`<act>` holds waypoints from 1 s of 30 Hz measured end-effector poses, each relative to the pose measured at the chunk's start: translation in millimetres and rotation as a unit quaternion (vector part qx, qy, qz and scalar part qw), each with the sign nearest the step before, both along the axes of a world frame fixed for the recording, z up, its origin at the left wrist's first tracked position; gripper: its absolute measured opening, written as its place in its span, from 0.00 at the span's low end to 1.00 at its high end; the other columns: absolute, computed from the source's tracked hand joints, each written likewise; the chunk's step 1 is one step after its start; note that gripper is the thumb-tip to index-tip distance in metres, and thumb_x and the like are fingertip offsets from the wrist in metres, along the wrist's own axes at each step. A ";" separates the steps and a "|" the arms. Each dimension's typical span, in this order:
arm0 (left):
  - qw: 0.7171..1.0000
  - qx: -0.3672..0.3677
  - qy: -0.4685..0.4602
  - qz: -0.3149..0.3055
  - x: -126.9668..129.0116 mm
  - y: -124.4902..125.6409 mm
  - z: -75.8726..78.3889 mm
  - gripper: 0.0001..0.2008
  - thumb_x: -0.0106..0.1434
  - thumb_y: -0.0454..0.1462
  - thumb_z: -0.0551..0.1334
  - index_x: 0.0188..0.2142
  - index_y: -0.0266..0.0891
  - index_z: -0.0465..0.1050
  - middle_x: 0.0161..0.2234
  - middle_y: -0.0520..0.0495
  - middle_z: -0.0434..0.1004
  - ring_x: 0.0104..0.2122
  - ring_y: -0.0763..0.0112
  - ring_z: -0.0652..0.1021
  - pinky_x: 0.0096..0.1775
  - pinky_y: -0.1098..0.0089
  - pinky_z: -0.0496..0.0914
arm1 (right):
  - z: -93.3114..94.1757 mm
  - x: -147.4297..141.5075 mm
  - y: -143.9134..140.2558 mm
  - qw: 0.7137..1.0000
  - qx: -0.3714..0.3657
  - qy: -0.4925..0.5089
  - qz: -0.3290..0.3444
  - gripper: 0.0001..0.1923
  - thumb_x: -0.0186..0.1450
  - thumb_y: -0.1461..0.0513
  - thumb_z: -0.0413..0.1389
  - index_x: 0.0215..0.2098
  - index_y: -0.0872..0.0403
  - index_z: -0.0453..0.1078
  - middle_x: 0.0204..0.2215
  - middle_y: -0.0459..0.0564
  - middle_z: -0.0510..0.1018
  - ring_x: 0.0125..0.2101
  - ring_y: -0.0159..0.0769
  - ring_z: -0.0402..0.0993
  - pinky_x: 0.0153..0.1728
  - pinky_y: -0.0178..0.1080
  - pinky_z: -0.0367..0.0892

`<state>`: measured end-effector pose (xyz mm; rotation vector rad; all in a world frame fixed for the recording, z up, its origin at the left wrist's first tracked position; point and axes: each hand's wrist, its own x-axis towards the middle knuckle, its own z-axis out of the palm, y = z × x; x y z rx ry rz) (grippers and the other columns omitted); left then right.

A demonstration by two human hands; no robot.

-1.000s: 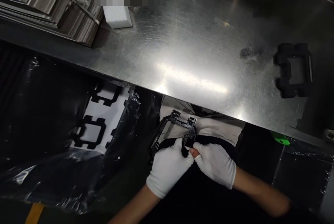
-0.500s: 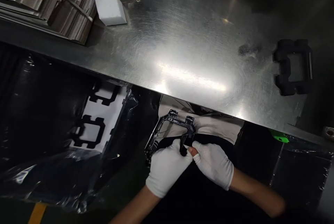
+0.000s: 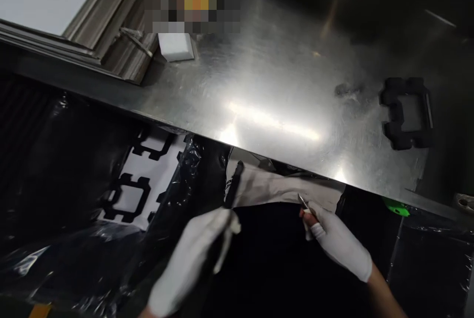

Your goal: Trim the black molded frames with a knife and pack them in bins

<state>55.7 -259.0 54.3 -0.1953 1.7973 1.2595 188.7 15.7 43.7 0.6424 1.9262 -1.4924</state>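
Observation:
My left hand (image 3: 192, 251), in a white glove and blurred by motion, is closed on a black plastic frame (image 3: 234, 183). The frame is turned nearly edge-on, so its opening hardly shows. My right hand (image 3: 338, 241), gloved with a bare thumb tip showing, grips a small pointed knife (image 3: 302, 201) whose metal tip points up and left. The two hands are apart in front of the table edge, above my dark clothing.
A steel table (image 3: 274, 81) bears another black frame (image 3: 394, 115), a white block (image 3: 176, 46) and stacked grey-brown sheets (image 3: 111, 36). At left, black frames (image 3: 128, 197) lie on white sheeting within dark plastic. A green object (image 3: 396, 207) sits under the table edge at right.
My hands have moved apart, the left to the left with the black frame, now tilted edge-on. The right hand has drawn right, and the knife shows clear of the frame. The view has shifted slightly.

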 end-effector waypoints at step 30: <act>0.969 0.238 -0.056 0.033 -132.1 146.8 38.6 0.22 0.77 0.47 0.55 0.31 0.39 0.76 0.12 0.55 0.60 0.12 0.76 0.63 0.19 0.75 0.59 | 24.1 -177.4 28.6 0.862 0.399 0.124 0.286 0.18 0.84 0.60 0.45 0.66 0.54 0.69 0.48 0.57 0.79 0.34 0.37 0.80 0.33 0.38 0.76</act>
